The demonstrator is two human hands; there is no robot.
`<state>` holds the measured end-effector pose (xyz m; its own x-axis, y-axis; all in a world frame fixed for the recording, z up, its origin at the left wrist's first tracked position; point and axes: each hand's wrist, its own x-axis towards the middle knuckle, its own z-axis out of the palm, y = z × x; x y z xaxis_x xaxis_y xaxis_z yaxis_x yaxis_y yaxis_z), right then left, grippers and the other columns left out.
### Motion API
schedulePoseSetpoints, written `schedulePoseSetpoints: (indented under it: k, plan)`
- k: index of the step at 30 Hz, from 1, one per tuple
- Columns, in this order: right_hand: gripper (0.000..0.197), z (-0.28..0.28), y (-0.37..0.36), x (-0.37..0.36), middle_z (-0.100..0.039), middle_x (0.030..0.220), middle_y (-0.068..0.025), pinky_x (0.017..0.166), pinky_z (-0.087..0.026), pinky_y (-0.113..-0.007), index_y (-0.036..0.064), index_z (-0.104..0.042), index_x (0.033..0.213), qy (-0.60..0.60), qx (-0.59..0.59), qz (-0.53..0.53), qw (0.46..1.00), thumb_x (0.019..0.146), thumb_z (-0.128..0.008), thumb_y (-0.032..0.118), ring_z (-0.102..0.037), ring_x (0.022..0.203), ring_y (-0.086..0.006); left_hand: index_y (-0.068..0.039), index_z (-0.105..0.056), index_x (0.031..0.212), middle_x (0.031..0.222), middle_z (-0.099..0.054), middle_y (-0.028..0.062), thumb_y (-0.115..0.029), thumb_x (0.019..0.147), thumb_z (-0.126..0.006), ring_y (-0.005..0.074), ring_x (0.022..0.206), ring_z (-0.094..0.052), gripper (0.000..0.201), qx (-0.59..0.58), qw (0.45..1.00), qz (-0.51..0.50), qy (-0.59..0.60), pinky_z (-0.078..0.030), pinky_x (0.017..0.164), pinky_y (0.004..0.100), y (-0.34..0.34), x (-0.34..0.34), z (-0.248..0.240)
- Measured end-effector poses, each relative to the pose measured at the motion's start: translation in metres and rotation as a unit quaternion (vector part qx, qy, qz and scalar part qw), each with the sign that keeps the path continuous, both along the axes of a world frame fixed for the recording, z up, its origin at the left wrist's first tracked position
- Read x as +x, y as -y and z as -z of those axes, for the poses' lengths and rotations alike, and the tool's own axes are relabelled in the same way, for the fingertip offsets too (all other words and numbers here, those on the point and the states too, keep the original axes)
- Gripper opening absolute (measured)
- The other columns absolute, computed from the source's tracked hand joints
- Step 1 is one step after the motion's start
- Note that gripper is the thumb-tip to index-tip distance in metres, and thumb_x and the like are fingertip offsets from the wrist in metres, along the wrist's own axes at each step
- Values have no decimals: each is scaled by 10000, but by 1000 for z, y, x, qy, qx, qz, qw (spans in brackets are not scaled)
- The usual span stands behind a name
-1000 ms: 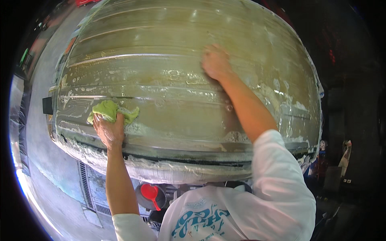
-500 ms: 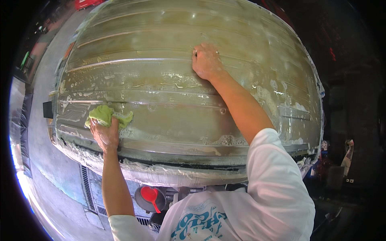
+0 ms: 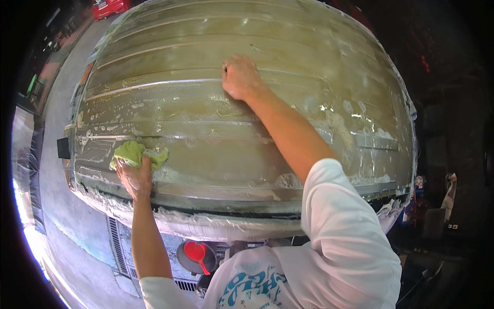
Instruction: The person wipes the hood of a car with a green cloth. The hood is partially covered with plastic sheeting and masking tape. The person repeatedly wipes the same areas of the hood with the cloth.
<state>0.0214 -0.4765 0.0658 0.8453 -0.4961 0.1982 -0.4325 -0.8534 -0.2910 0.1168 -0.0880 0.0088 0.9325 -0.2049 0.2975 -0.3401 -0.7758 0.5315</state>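
Note:
Beneath both hands spreads a wide ribbed vehicle roof [image 3: 216, 159], wet and streaked with soap foam. My left hand [image 3: 135, 177] grips a crumpled light-green cloth [image 3: 131, 153] and rests it on the roof near the left front edge. Farther out, around the middle of the roof, my right hand [image 3: 241, 77] lies with its fingers curled against the wet surface. What those fingers hold, if anything, is hidden under the hand.
Below the roof's foamy near edge, a red dipper [image 3: 195, 252] lies in a dark bucket [image 3: 186, 265] on the floor. Beside it runs a drain grate [image 3: 118, 247]. A red car [image 3: 109, 7] is at the far left. A dark block [image 3: 63, 148] juts from the roof's left side.
My right hand has slid left across the roof, its fingers still curled. My left hand and the green cloth have stayed nearly in place.

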Motion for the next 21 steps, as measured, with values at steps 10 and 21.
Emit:
schedulePoseSetpoints:
  k: [10, 21]
  plan:
    - [331, -12, 94, -163, -637, 1271, -228, 1095, -460, -526, 3, -684, 1203, 13, -56, 80, 995, 1050, -447, 175, -578, 1219, -415, 66, -572, 1379, 1408, -571, 280, -336, 794, -773, 468, 1338, -505, 738, 18, 999, -27, 31, -379, 1160, 541, -4, -3, 4]
    - [295, 8, -122, 188, -655, 1221, -217, 1076, -479, -524, -10, -733, 1128, 39, 17, -73, 996, 958, -553, 152, -589, 1261, -387, 50, -580, 1371, 1401, -569, 294, -326, 753, -789, 493, 1333, -498, 753, 2, 1000, 17, 3, -373, 1172, 543, 5, -4, -16]
